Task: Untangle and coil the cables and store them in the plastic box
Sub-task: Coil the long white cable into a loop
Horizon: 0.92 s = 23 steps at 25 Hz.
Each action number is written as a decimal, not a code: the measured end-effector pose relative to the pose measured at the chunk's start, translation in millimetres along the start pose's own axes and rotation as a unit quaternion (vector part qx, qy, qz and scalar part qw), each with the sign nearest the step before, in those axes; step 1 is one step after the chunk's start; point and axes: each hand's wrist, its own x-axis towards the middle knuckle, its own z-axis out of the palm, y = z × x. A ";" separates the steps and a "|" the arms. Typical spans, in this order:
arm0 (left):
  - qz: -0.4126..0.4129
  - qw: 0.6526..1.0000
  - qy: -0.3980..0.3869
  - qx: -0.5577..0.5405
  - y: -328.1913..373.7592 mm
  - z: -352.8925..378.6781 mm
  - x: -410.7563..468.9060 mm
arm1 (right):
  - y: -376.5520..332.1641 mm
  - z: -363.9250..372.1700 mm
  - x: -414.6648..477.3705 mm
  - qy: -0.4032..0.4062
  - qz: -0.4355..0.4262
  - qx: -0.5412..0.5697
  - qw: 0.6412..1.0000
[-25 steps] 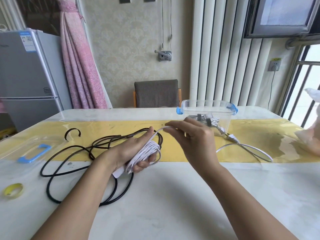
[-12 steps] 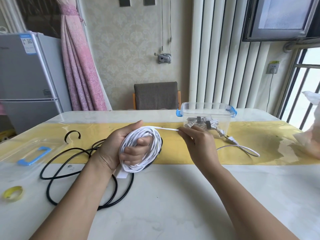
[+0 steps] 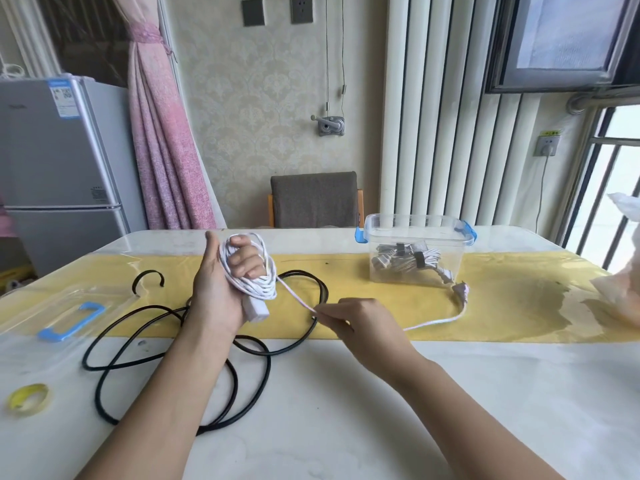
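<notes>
White cable [image 3: 251, 278] is mostly wound round the left hand [image 3: 216, 292], which grips the coil left of the plastic box [image 3: 417, 230]; the right hand [image 3: 360, 322] pinches the loose strand, its plug [image 3: 460, 292] lying just in front of the box. Feeding it taut, turn beside turn, should give a tidy coil. The open box already holds strapped pale cables [image 3: 405, 261]; the black cable [image 3: 149, 271] sprawls on the desk [image 3: 346, 410], further left.

Yellow tape roll [image 3: 15, 401] on table [image 3: 346, 427] front-left; grey chair [image 3: 314, 199] behind; fridge [image 3: 52, 150] beside pink curtain [image 3: 162, 150].

Black cable [image 3: 180, 362] loops beneath hands.
</notes>
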 end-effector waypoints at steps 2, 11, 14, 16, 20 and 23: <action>0.138 0.971 0.142 0.136 -5.5 7.4 0.4 | -10.5 4.7 -0.4 -0.037 -0.026 0.016 0.999; 0.330 0.675 0.180 0.634 -7.0 -11.1 5.4 | -23.0 -3.3 -1.1 -0.020 -0.084 0.004 0.996; 0.291 0.483 0.134 0.815 -4.7 -27.1 7.3 | -29.3 -4.4 -1.6 0.006 -0.117 -0.010 0.993; 0.246 0.435 0.075 0.863 -9.4 -28.3 7.6 | -30.4 -6.6 -1.5 0.038 -0.123 0.001 0.992; 0.078 0.558 0.014 0.826 -30.2 -23.4 0.0 | -29.3 -17.8 0.2 0.134 -0.124 0.040 0.982; -0.136 0.704 0.062 0.694 -40.0 -11.6 -8.6 | -18.9 -28.3 5.4 0.222 -0.076 0.065 0.970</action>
